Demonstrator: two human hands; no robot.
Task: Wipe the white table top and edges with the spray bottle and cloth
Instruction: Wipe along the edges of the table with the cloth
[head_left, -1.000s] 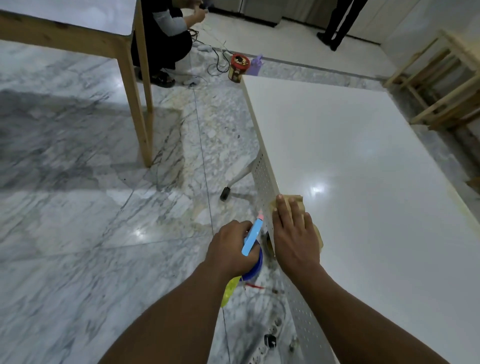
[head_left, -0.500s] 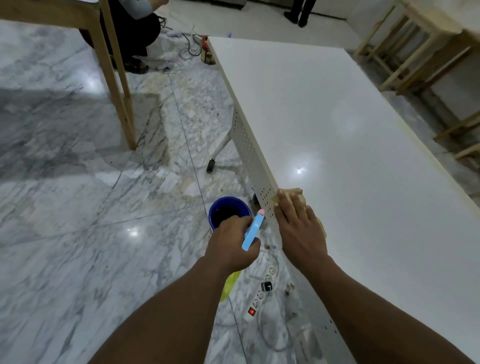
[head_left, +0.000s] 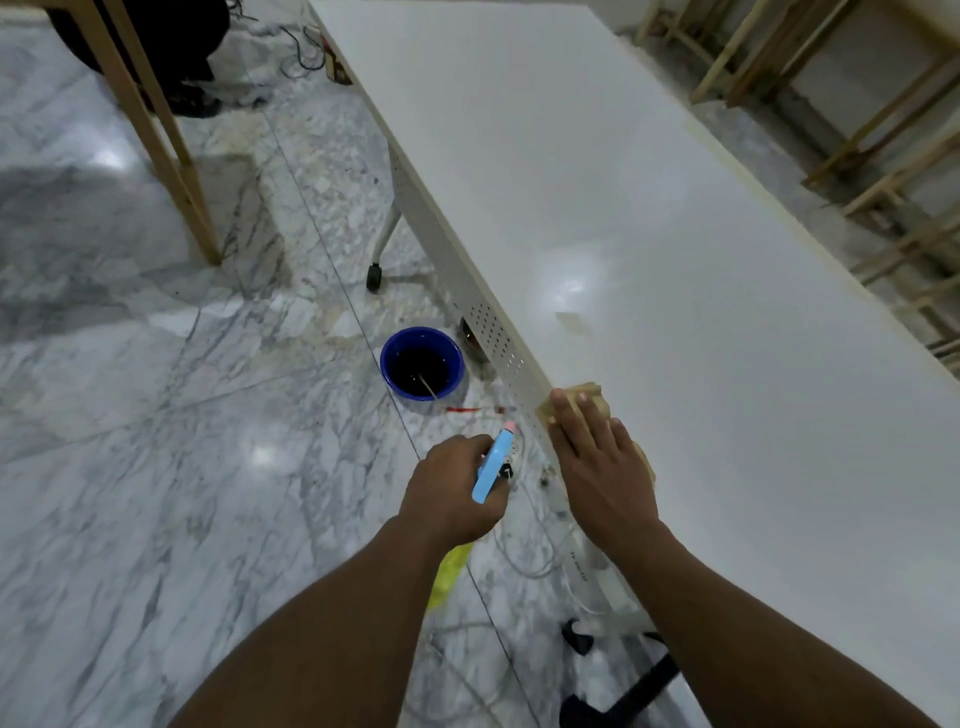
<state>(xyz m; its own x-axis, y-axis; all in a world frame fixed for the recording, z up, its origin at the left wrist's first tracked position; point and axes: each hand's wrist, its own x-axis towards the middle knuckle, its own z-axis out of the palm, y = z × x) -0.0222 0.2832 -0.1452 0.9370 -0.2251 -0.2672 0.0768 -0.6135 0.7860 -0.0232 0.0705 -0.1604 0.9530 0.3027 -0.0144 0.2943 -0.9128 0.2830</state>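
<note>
Head view: right hand (head_left: 597, 462) has slid the cloth (head_left: 582, 393) nearer along the counter (head_left: 675, 260) edge, fingers flat; left hand (head_left: 457, 488), beside the counter, fingers clamped on the spray bottle (head_left: 493, 465).

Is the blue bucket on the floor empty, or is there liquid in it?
Holding liquid: the blue bucket stands upright beside the white table, its inside dark with small glints, and a thin stick leans in it. Depth: cannot tell.

So the desk (head_left: 649, 234) runs along the right, with the cloth (head_left: 587, 397) on its left edge under the right hand (head_left: 602, 467). Left hand (head_left: 457, 493) with the spray bottle (head_left: 493, 465) sits just left of that, over the floor (head_left: 156, 441). A bucket (head_left: 422, 364) stands on the floor further ahead, beside the desk.
</note>
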